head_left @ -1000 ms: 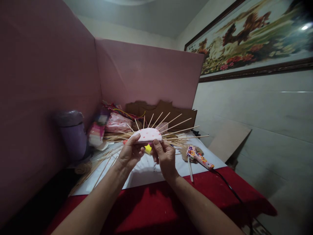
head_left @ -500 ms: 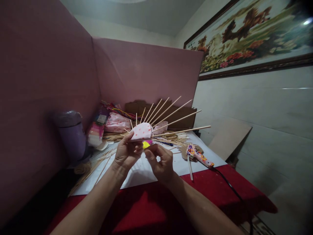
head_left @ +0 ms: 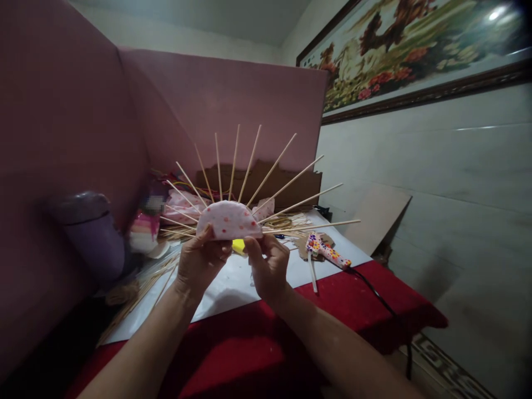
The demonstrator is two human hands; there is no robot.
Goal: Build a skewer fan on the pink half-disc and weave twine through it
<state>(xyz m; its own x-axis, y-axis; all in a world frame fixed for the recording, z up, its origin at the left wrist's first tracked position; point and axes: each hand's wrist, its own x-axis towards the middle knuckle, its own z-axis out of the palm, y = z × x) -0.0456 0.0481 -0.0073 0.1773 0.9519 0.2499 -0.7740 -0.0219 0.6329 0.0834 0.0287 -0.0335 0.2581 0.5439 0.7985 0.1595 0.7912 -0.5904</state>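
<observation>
Both my hands hold up a half-round pad covered in pink dotted cloth, with several thin wooden skewers fanning out of its curved edge. My left hand pinches the pad's lower left corner. My right hand pinches its lower right corner, fingers closed. A small yellow piece shows just under the pad between the two hands. The fan stands upright, facing me, above the white sheet on the table.
A flower-patterned glue gun with a black cord lies on the sheet to the right. Loose skewers, pink cloth and cardboard pieces crowd the back. A purple jar stands left. Pink partition boards wall the left and back; red tablecloth in front.
The fan has been tilted up from lying almost flat to standing upright facing me. My right hand shifted from under the pad to its lower right corner. The view swung slightly right.
</observation>
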